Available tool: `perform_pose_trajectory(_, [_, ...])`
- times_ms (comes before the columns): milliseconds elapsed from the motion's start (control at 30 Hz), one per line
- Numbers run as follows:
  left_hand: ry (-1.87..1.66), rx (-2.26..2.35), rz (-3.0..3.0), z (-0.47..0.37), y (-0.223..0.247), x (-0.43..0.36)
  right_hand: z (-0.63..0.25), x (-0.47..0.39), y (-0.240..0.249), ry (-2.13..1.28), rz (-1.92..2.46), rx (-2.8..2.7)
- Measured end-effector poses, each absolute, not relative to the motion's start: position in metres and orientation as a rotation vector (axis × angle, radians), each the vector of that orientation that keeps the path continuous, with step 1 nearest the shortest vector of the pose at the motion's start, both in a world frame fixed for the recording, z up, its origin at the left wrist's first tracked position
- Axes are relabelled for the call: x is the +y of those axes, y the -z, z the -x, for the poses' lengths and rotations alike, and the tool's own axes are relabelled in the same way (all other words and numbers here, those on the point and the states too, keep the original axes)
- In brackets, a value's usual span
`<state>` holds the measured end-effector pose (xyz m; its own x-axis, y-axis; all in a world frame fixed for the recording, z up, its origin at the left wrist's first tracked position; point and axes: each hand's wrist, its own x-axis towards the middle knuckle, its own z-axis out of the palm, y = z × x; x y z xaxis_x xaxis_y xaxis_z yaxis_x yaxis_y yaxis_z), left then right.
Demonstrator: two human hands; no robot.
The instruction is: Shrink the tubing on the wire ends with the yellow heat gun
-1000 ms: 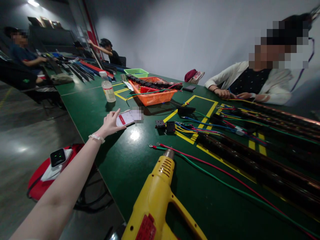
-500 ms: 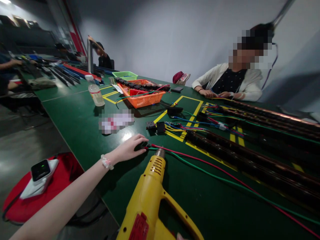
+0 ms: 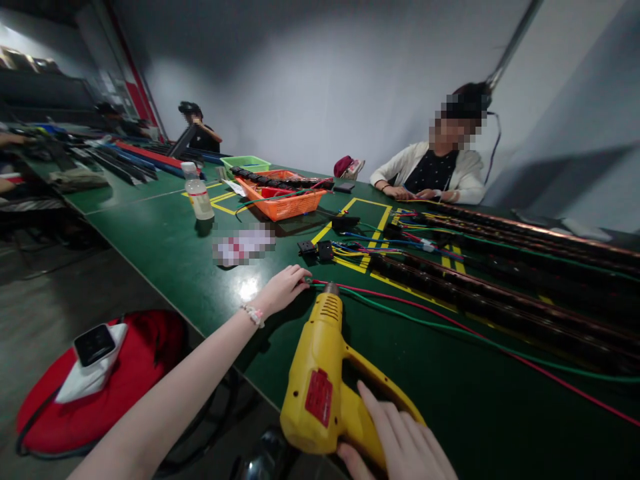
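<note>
My left hand [image 3: 287,288] is closed, its fingertips pinching the ends of a red wire [image 3: 390,295] and a green wire [image 3: 400,308] over the green table. A bracelet circles that wrist. At the lower right, my right hand [image 3: 407,437] is wrapped round the handle of a yellow heat gun [image 3: 320,367]. The gun's metal nozzle [image 3: 331,289] sits close to the wires, just right of my left fingertips. Black connectors [image 3: 325,251] with yellow wires lie beyond it, joined to long dark wrapped bundles [image 3: 430,280].
An orange basket [image 3: 287,210], a green basket [image 3: 257,171], a bottle [image 3: 200,200] and a blurred pale packet [image 3: 243,245] stand on the green table [image 3: 160,233]. A person [image 3: 435,170] sits across. A red stool [image 3: 145,373] holds a watch [image 3: 94,345].
My left fingers have closed on the wire ends. My right hand now shows more fully on the heat gun, which appears farther right and higher. The far person's upright strip has tilted.
</note>
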<state>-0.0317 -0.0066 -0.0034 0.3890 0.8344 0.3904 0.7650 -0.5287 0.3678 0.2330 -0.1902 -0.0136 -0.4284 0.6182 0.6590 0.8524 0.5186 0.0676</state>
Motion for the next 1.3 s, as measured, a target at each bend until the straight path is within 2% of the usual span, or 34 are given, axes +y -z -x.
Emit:
perform_pose_trajectory(333, [-0.805, 1.427, -2.505, 0.034, 0.009, -0.008, -0.213, -0.198, -0.006, 0.49, 1.268, -2.247])
perform_pose_trajectory(767, [-0.644, 1.44, -2.637, 0.031, 0.005, -0.007, -0.259, -0.208, -0.002, 0.274, 1.458, -2.192])
perform_pose_trajectory(1300, [-0.584, 1.457, -2.607, 0.03, 0.002, -0.007, -0.351, -0.231, 0.015, 0.526, 1.606, -2.025])
